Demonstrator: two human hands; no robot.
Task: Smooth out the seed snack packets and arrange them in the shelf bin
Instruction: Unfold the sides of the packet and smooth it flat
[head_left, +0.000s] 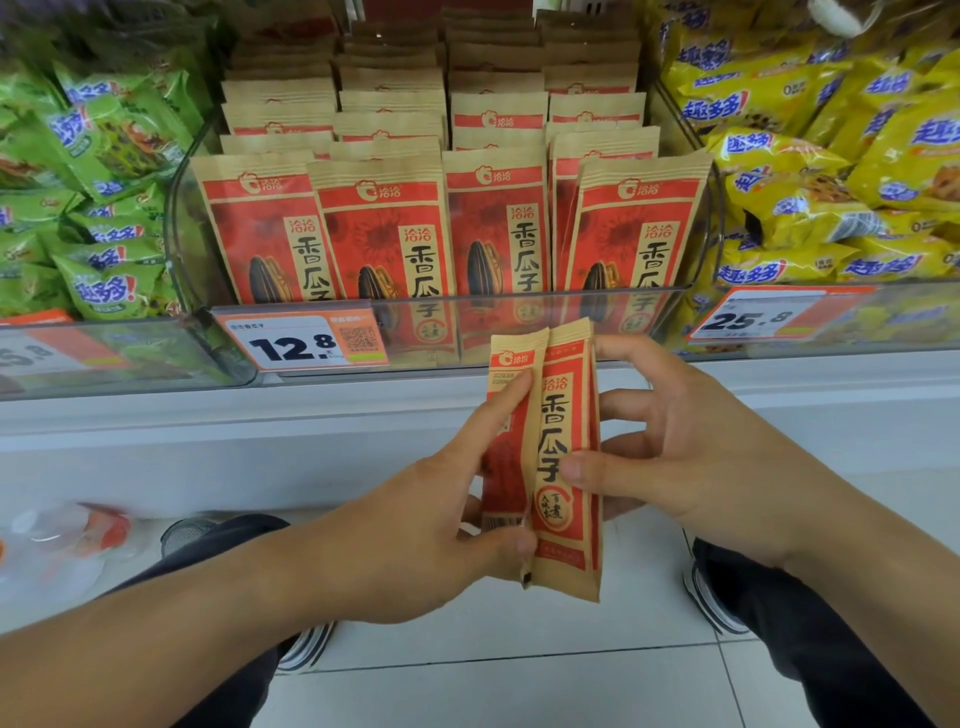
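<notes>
A kraft-and-red seed snack packet (563, 499), creased lengthwise down its middle, stands upright in front of the shelf, below the bin. My left hand (441, 519) grips its left half, thumb near the bottom and index finger up the face. My right hand (675, 447) holds its right half, thumb on the front and fingers behind. The clear shelf bin (519, 332) above holds several rows of the same packets (379, 228) standing upright and facing out.
Green snack bags (104, 208) fill the bin on the left and yellow ones (831, 182) the bin on the right. Price tags (306, 340) hang on the bin fronts. A white shelf ledge (208, 431) runs below. My legs and shoes stand on white floor tiles.
</notes>
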